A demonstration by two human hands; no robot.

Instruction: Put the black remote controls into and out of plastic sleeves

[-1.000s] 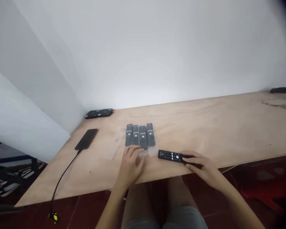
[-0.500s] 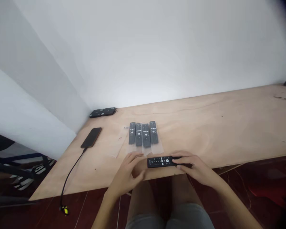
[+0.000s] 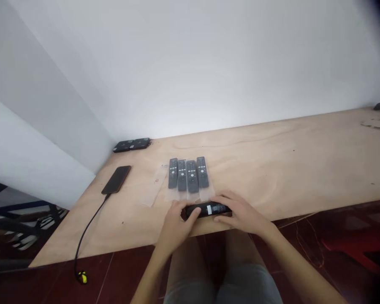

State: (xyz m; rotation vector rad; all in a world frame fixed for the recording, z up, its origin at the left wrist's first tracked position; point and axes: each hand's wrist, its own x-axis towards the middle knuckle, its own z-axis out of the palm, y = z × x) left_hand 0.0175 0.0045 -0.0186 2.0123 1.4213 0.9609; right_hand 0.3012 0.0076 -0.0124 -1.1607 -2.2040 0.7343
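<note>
Remote back-up at the front edge, both hands on it

Remote is at the near edge of the table, long axis roughly side to side, back face up, label showing near its middle. Can't tell if it's lying on the wood or slightly raised.

Left hand: curled, pinching the remote's left end, thumb on the near side, fingers on the far side. Right hand: same at the right end, fingers along the far edge, thumb at the near edge. Finger pressure: can't tell.

Handling, my read: keep both ends supported, the front edge is close and a slip could drop it on the floor. Grip the long edges, thumbs off the label. Even, light force both sides; smooth plastic probably skids or twists if only one end is held. Working a bit further in from the edge would be safer.

Just beyond the hands: four bagged remotes side by side, buttons up. Elbow room is tight there; don't nudge the row. Flat sleeve just left of it.

Further left: phone, cable hanging over the edge. Two black boxes at the back, by the wall.
</note>
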